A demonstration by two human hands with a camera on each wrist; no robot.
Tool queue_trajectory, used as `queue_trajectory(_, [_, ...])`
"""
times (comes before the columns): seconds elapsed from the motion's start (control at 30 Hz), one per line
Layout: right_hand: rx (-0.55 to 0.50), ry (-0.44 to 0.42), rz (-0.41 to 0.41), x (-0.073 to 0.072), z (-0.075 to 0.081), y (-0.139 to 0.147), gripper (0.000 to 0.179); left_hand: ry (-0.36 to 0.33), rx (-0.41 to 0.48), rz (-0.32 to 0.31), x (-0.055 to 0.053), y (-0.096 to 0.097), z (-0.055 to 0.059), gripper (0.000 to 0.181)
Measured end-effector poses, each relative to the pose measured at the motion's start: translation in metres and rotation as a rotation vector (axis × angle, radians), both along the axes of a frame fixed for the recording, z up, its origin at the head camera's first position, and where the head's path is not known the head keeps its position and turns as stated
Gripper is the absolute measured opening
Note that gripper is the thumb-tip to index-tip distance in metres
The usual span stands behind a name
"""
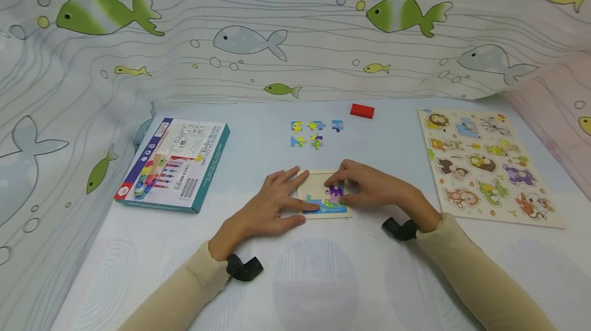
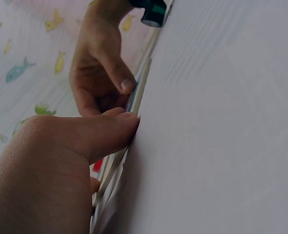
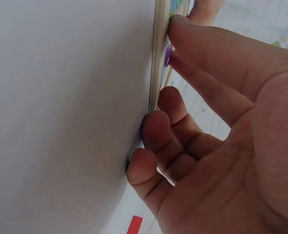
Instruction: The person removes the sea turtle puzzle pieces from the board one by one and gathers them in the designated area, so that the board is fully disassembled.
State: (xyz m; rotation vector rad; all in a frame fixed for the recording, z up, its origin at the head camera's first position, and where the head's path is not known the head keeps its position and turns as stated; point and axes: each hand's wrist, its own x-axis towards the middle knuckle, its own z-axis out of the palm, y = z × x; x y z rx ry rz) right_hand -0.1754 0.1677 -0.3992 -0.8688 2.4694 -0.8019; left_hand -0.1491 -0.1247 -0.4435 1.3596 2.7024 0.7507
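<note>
A small wooden puzzle tray [image 1: 315, 179] lies on the table, its lower part filled with blue and green pieces [image 1: 330, 209]. My left hand [image 1: 277, 202] lies spread over the tray's left side, index finger on the blue pieces and thumb by the near edge. Between the right hand's [image 1: 371, 186] index finger and thumb is a purple puzzle piece [image 1: 335, 193] at the tray's right side. In the right wrist view the same purple piece [image 3: 168, 55] shows by the index fingertip; the other fingers curl beside the tray's edge [image 3: 158, 53].
Several loose puzzle pieces [image 1: 316, 141] lie behind the tray, with a red block [image 1: 362, 111] farther back. A boxed toy set [image 1: 173, 164] stands at the left. At the right lies a wooden animal board [image 1: 489, 167]. A fish-printed cloth [image 1: 323, 38] rises behind.
</note>
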Motion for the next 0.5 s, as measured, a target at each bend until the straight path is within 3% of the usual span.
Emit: queue_trajectory(0.5, [-0.004,-0.004,0.025,0.0008,0.0016,0.0011,0.044,-0.003,-0.011,0.004,-0.0002,-0.0002,-0.0006,0.035])
